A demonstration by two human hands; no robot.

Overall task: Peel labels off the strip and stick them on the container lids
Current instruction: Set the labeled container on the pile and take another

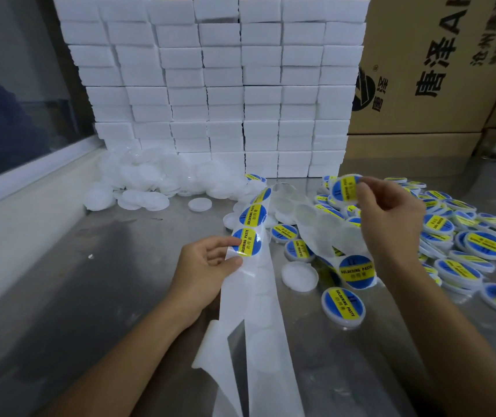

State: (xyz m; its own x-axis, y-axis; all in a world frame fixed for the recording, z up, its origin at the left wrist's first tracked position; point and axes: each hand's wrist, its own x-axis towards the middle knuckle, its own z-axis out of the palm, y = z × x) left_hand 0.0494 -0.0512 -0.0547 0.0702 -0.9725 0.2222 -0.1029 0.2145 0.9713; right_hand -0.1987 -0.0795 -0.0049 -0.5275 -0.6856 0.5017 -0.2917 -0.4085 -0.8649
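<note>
Peeled label [344,190], blue w/ yellow band, was up in the air over the labelled lids [463,245], pinched at its right edge by the right hand [391,212], thumb & forefinger. Thin, limp, sticky-backed film, prob. weightless; best held by the very edge so it doesn't curl or stick to skin. Strip [252,266] ran from the table toward the person, left hand [207,266] pinching it beside the next label [246,241], thumb on top. A bare lid [299,276] lay just right of the strip; more blank lids [150,188] heaped by the white box stack [210,85].
</note>
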